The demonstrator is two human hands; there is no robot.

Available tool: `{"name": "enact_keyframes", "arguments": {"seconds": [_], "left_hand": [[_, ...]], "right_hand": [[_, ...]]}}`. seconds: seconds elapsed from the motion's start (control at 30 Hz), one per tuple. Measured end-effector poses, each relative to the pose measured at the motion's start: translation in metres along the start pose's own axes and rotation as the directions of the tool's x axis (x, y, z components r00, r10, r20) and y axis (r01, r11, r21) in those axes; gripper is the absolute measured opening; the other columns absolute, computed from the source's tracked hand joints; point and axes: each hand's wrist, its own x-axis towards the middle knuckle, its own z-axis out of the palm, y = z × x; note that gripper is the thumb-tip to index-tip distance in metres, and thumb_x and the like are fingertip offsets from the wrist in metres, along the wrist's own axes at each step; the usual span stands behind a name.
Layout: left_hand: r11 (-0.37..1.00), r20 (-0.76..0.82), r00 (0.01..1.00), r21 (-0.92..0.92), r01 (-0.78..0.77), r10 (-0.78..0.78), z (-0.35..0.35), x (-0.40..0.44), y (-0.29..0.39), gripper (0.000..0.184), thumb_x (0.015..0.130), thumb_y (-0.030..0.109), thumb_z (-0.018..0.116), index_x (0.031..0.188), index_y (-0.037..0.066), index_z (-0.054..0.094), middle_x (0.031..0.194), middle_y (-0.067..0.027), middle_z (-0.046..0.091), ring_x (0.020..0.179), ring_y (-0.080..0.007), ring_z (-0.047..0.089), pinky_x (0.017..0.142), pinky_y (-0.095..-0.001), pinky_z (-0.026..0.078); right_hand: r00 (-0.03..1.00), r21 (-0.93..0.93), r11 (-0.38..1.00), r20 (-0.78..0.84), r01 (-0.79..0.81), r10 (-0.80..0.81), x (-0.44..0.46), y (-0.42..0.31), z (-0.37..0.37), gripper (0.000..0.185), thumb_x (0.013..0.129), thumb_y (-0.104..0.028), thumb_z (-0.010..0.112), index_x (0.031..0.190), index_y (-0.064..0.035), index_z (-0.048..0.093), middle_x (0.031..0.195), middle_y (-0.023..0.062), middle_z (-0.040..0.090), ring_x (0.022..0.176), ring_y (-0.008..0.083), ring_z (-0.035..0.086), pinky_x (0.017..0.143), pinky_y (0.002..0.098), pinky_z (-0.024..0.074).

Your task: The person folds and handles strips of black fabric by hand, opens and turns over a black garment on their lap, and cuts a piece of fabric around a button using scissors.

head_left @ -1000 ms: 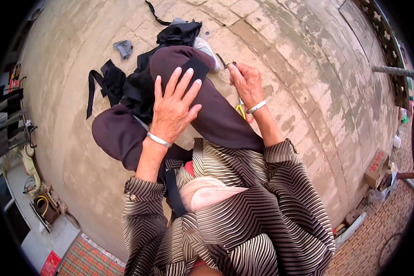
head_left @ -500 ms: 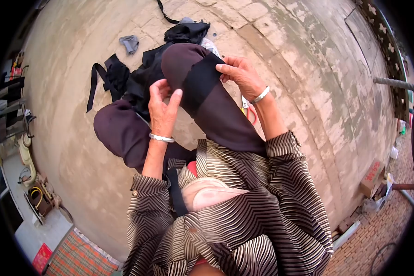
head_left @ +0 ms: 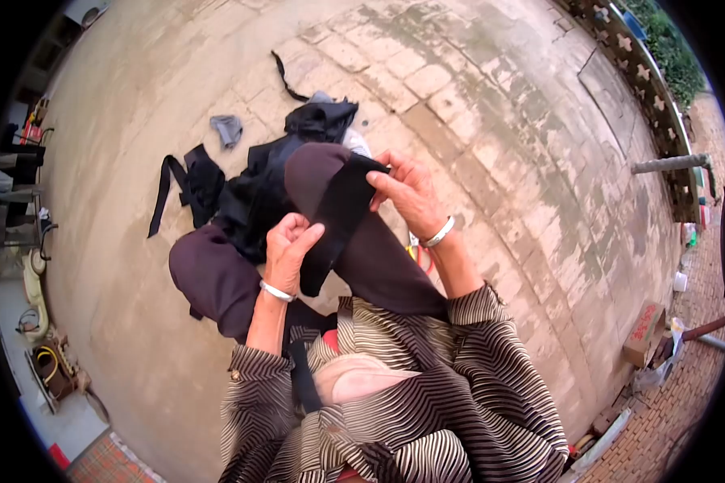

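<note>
A piece of black cloth (head_left: 340, 216) lies slantwise over my raised knee in dark trousers (head_left: 387, 270). The thumb and fingers of my right hand (head_left: 415, 196) pinch its upper right corner. At its left edge, my left hand (head_left: 286, 256) is closed, thumb against fingers, with the fingertips at the cloth. The lower end of the cloth hangs past the inner side of the knee. Close to my right wrist, a red and yellow handled tool (head_left: 421, 256) shows in part behind the leg.
Black fabric (head_left: 254, 181) lies heaped on the paved ground beyond my knees, with a loose black strap (head_left: 163, 189) at its left. A small grey cloth (head_left: 227, 130) lies nearby. At the right stand a cardboard box (head_left: 644, 334) and a post (head_left: 669, 164).
The black cloth has turned from lying across the knee to a longer slant, its lower end now hanging inward. My left hand has closed at its edge. The view has tilted up.
</note>
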Motion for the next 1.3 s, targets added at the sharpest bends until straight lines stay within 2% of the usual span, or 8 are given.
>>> {"name": "enact_keyframes", "arguments": {"seconds": [0.17,0.3,0.5,0.63,0.73,0.87,1.0,1.3], "left_hand": [[0.979,0.207,0.977,-0.187,0.085,-0.045,0.007,-0.007,0.028,0.026,0.086,0.014,0.068,0.104,-0.003,0.063,0.092,-0.0066,0.068,0.081,-0.0094,0.064,0.075,-0.0228,0.051],[0.954,0.262,0.952,-0.204,0.218,-0.161,0.006,-0.006,0.03,0.027,0.087,0.012,0.068,0.106,-0.006,0.063,0.087,-0.0105,0.069,0.073,-0.0137,0.068,0.069,-0.0246,0.056],[0.956,0.2,0.971,-0.231,0.18,-0.134,0.002,0.001,0.025,0.023,0.088,0.01,0.067,0.103,-0.007,0.063,0.087,-0.008,0.07,0.072,-0.012,0.068,0.068,-0.0254,0.057],[0.965,0.147,0.969,-0.142,0.22,-0.199,0.001,-0.001,0.027,0.019,0.089,0.015,0.065,0.094,-0.004,0.067,0.081,-0.005,0.069,0.064,-0.009,0.064,0.057,-0.0215,0.052],[0.961,0.112,0.962,-0.092,0.259,-0.249,-0.001,0.001,0.021,0.017,0.091,0.016,0.064,0.092,0.0,0.068,0.077,-0.0024,0.069,0.059,-0.0066,0.063,0.051,-0.0189,0.049],[0.969,0.117,0.964,-0.034,0.245,-0.239,-0.009,0.006,0.008,0.018,0.093,0.02,0.061,0.092,0.004,0.069,0.074,0.0016,0.067,0.053,-0.0028,0.058,0.045,-0.0158,0.042],[0.979,0.134,0.977,-0.098,0.181,-0.167,-0.008,0.003,0.005,0.021,0.096,0.022,0.054,0.088,0.006,0.065,0.069,0.0036,0.061,0.054,-0.0034,0.055,0.046,-0.0178,0.041],[0.963,0.081,0.978,-0.177,0.201,-0.19,0.007,-0.012,0.032,0.032,0.098,0.033,0.052,0.08,0.008,0.06,0.06,0.0048,0.051,0.048,-0.004,0.044,0.045,-0.0211,0.031]], "right_hand": [[0.999,0.075,0.997,0.015,-0.033,0.032,0.009,-0.02,0.009,0.009,0.09,-0.006,0.062,0.097,-0.0011,0.059,0.074,0.0044,0.065,0.058,0.0101,0.063,0.05,0.0225,0.0528],[0.999,0.011,1.0,0.033,-0.012,0.011,0.019,-0.023,0.011,0.01,0.09,-0.008,0.063,0.095,-0.0002,0.059,0.075,0.0062,0.066,0.056,0.0101,0.062,0.05,0.021,0.0512],[0.996,-0.055,0.997,0.08,0.053,-0.048,0.035,-0.03,0.017,0.01,0.089,-0.007,0.064,0.095,0.0009,0.062,0.071,0.0023,0.064,0.059,0.0063,0.059,0.052,0.0202,0.0487],[0.983,-0.178,0.97,0.101,0.167,-0.151,0.025,-0.044,0.026,0.012,0.087,-0.009,0.068,0.093,0.0013,0.065,0.074,0.0017,0.064,0.066,0.0065,0.058,0.059,0.0203,0.0447],[0.948,-0.547,0.777,0.116,0.311,-0.297,0.003,-0.051,0.038,0.008,0.082,-0.001,0.067,0.089,0.0012,0.065,0.074,0.0006,0.064,0.067,0.0068,0.058,0.06,0.0214,0.045],[0.811,-0.585,0.573,0.308,0.574,-0.497,-0.03,-0.036,0.047,0.016,0.07,0.004,0.067,0.085,-0.0001,0.063,0.081,0.0124,0.064,0.074,0.0288,0.063,0.066,0.0341,0.0509],[0.726,-0.624,0.393,0.467,0.675,-0.504,-0.057,-0.012,0.05,0.027,0.061,0.001,0.069,0.086,-0.003,0.062,0.088,0.0086,0.064,0.082,0.0261,0.063,0.071,0.0357,0.0495],[0.725,-0.67,0.325,0.486,0.668,-0.488,-0.08,0.01,0.056,0.029,0.059,-0.001,0.07,0.087,-0.0041,0.062,0.093,0.007,0.063,0.085,0.0249,0.062,0.071,0.0353,0.0491]]}}
